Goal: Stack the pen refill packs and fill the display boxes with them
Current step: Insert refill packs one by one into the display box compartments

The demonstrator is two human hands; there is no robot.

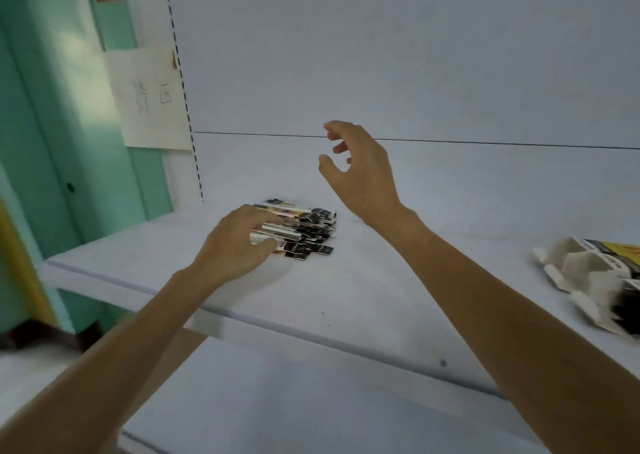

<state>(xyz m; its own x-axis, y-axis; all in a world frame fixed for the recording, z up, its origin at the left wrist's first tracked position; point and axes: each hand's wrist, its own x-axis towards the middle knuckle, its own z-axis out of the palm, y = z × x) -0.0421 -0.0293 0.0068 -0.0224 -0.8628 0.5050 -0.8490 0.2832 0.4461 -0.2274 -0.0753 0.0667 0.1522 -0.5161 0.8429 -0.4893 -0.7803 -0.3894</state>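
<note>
Gripping one refill-pack pile [306, 232], left hand [235, 242]; right hand [363, 173] aloft; one display box [585, 273].

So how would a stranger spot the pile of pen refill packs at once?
Find the upper pale grey shelf. Towards its left end, gripped by the left hand, lies the pile of refill packs: thin flat strips, black and white, fanned unevenly. Its only neighbour, the crumpled display box at the far right, is bulky white card with yellow print.

Pale shelf [346, 298] with a stack of refill packs [306, 232] (edges uneven) and, well apart, a display box [588, 277].
</note>
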